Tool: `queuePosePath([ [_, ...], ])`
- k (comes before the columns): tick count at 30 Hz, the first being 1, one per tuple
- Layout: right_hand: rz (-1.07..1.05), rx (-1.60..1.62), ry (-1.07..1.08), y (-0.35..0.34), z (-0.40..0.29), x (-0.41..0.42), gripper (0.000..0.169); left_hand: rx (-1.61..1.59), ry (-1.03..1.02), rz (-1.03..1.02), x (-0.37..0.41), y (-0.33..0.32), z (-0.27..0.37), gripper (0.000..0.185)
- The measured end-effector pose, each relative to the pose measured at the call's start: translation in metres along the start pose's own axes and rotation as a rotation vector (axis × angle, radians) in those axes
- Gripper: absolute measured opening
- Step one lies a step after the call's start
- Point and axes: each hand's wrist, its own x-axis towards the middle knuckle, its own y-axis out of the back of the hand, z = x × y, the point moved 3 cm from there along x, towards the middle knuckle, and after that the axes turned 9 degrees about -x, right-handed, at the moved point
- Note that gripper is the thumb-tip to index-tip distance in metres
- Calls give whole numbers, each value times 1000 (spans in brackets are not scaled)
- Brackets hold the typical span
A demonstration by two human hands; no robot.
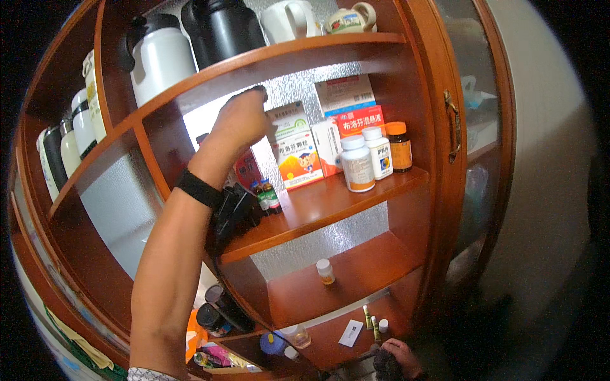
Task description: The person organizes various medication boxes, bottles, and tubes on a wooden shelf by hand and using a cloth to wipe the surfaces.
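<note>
My left hand (pixel 245 116), with a black band on its wrist, reaches into the middle shelf of a wooden cabinet, just left of stacked medicine boxes (pixel 298 159). Its fingers are turned away, and a small dark thing shows at their tips; whether they hold it is unclear. Two small brown vials (pixel 270 195) stand below this hand. White bottles (pixel 357 164) and an orange-capped bottle (pixel 399 147) stand to the right. Low at the bottom, my right hand (pixel 402 355) is partly in shadow beside dark grey material, near small tubes (pixel 374 328); its grip is hidden.
Jugs and mugs (pixel 290 21) stand on the upper shelf, flasks (pixel 71 147) at the left. A small white bottle (pixel 325 271) is on a lower shelf. Below lie a white packet (pixel 350 333) and dark jars (pixel 212 318). A glazed door with a metal handle (pixel 452 126) is at the right.
</note>
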Motion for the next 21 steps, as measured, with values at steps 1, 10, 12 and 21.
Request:
queuePosePath([
  [1,2,-68,27,2,3,5,21,-18,16,-31,-1,2,2,36],
  [10,225,-473,115,38,34,18,21,-278,-92,24,-70,44,40,28],
  [12,219,-473,159,42,46,19,22,-391,-150,58,-102,42,35,26],
  [21,385,165,-235,36,70,12,29,-1181,-60,-918,-284,40,16,36],
])
